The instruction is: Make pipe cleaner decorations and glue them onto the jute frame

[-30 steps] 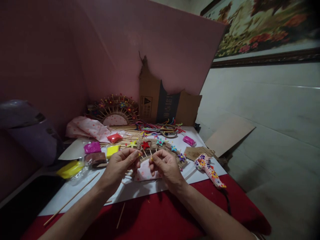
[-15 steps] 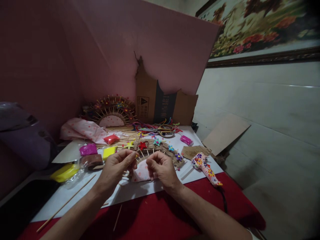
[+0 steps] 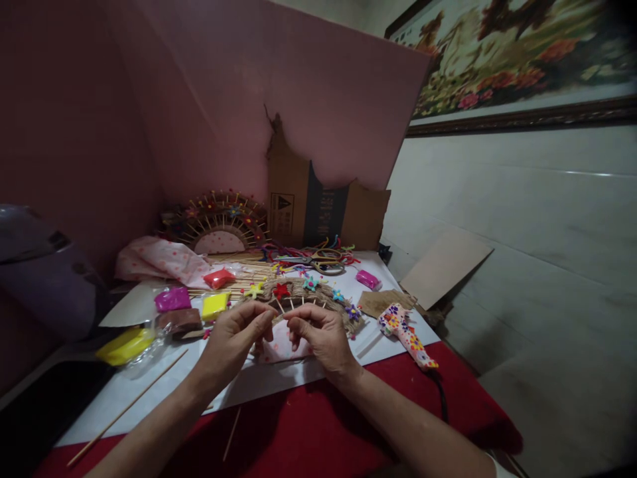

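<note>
My left hand is closed in a pinch, thumb against forefinger, and what it grips is too small to name. Close beside it on the right, my right hand pinches too, its fingertips almost meeting the left ones. Both hover over the near side of a half-round craft piece with a pale pink dotted centre, thin sticks and a twine-covered arch. Along the arch sit a red star, a yellow star, a turquoise star and a purple one.
Clay packets, one yellow and one magenta, lie left. A flowered glue gun rests right. Behind are scissors, a finished-looking half-round piece and torn cardboard. A long stick lies front left.
My right hand's fingertips have risen slightly and moved left, closer to those of my left hand. The whole view has shifted a little.
</note>
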`<state>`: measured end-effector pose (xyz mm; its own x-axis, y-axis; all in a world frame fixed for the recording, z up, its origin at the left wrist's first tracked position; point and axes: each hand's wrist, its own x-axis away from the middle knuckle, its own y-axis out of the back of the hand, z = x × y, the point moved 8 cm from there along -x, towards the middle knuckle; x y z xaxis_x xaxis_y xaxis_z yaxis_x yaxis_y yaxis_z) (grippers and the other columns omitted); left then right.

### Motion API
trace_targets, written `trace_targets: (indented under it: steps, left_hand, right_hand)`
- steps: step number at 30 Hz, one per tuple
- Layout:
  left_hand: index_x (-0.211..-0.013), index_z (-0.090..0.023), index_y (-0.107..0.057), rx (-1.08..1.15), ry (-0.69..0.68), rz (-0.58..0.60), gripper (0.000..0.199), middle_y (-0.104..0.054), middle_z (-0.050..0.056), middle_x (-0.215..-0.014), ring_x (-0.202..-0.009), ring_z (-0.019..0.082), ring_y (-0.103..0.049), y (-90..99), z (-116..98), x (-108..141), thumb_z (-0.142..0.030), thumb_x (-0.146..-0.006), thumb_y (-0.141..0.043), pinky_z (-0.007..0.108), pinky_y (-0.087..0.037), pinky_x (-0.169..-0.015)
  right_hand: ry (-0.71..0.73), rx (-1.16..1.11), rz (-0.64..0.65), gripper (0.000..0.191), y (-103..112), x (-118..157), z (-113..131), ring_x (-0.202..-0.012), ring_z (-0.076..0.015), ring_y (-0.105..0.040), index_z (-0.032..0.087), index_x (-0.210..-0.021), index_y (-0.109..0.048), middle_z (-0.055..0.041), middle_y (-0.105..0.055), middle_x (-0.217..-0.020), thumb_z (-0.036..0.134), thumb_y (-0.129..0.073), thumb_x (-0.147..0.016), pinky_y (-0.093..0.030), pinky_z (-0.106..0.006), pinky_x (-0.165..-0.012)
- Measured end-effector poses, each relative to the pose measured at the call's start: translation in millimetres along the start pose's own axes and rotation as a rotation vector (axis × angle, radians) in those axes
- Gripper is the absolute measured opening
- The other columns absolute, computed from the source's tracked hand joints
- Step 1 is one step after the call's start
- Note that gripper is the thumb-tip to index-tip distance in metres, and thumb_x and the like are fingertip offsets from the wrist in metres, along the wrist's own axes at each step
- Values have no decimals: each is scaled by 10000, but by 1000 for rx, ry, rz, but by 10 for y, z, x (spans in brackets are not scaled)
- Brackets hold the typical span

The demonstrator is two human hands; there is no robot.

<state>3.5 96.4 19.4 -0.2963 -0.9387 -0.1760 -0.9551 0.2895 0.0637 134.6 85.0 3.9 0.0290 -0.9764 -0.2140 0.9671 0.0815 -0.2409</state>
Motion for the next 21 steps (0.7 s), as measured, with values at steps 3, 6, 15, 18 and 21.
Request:
trace_targets:
  steps: [3,6,15,18,21]
  left_hand:
    - [-768,-131,-613,-17,-12,4,249,-527,-26,-554,-460,84,-490,-8,-8,3,-379,-778,-594,196,-416,-426]
    - [-785,-133,-609,-40,-21,-2,247,-524,-31,-559,-467,85,-489,2,15,-1,-379,-790,-577,194,-415,-425]
    - [-826,-152,-618,-324,-221,-3,210,-541,-24,-595,-507,93,-498,-24,-89,48,-316,-859,-491,205,-401,-470]
    - [-831,-152,-626,-503,-390,73,175,-590,-7,-614,-542,101,-531,-156,-210,130,-254,-866,-488,215,-401,-521]
    - [-823,-156,-627,-595,-542,209,132,-630,13,-681,-614,110,-562,-341,-285,248,-205,-857,-510,218,-404,-576]
  right_hand:
    - [-4,-30,5,176,-17,-2,-9,-440,-82,-551,146,-758,-666,35,-602,-554,248,-740,-635,-466,-202,-435]
    - [-48,-78,12,220,-37,1,-47,-416,-98,-552,144,-689,-612,41,-594,-498,255,-772,-586,-485,-217,-417]
    - [-61,-44,-58,424,78,-28,-130,-332,-67,-480,139,-663,-543,24,-567,-509,553,-603,-727,-379,-167,-294]
    - [89,-40,-212,352,237,-29,-25,-327,-39,-427,153,-692,-527,68,-501,-497,479,-657,-722,-333,-147,-305]
    - [275,-44,-349,248,378,17,174,-422,-47,-480,163,-736,-539,63,-525,-563,351,-699,-724,-405,-162,-407]
